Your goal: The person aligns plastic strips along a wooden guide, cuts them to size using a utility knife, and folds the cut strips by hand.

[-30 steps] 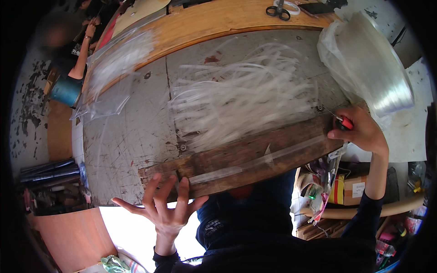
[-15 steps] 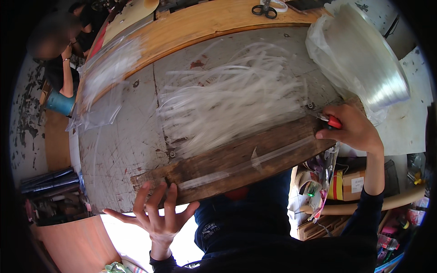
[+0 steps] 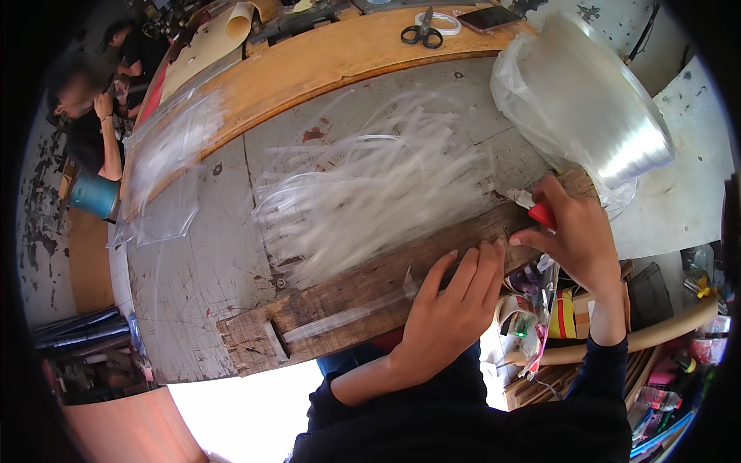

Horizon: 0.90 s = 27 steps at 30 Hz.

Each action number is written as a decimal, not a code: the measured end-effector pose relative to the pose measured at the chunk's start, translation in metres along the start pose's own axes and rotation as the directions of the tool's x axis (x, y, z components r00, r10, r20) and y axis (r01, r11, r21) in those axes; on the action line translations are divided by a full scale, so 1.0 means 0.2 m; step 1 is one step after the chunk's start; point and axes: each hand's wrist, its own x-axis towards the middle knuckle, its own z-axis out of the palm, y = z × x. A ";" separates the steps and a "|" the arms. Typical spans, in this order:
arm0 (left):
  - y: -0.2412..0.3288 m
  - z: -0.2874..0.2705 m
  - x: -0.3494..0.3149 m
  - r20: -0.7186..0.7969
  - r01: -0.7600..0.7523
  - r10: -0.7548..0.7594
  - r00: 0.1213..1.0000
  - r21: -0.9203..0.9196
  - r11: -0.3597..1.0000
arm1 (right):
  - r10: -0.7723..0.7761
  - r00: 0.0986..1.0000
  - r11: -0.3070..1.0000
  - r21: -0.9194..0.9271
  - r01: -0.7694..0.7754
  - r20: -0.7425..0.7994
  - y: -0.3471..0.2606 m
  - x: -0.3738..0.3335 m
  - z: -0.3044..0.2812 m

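Right of centre, the right hand [image 3: 575,243] is curled around a red-handled cutter [image 3: 543,217], blade toward upper left. The left hand [image 3: 448,316], palm down, fingers extended, hides the right end of clear strips [image 3: 328,323]; its grip I cannot tell. They slant up rightward along a plank [image 3: 363,282], below a strip pile [image 3: 378,193].

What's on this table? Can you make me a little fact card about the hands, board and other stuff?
Left hand: fingers over the wooden board
Right hand: gripping a red tool
Board: brown, thin clear strips lying along it
Behind board: messy pile of clear strips
Right side: big clear coil, partly wrapped
Far side: black-handled scissors, white ring, dark phone
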 end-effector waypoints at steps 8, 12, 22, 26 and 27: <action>0.01 -0.01 0.00 -0.004 -0.033 0.034 0.999 0.096 0.995 | 0.236 0.933 0.941 0.303 -0.150 -0.272 -0.08 -0.31 0.01; 0.01 0.00 0.00 0.009 -0.048 0.048 0.999 0.142 0.989 | 0.138 0.990 0.956 0.257 -0.140 0.028 -0.10 -0.41 0.06; 0.02 0.00 0.01 0.008 -0.053 0.053 0.999 0.215 0.975 | 0.094 0.966 0.941 0.296 -0.165 0.240 -0.13 -0.38 0.05; 0.01 0.01 0.01 -0.020 -0.051 0.056 0.998 0.195 0.979 | 0.084 0.969 0.937 0.312 -0.157 0.234 -0.12 -0.37 0.06; 0.01 0.01 0.01 -0.030 -0.050 0.056 0.998 0.192 0.980 | 0.093 0.964 0.933 0.316 -0.172 0.250 -0.13 -0.37 0.05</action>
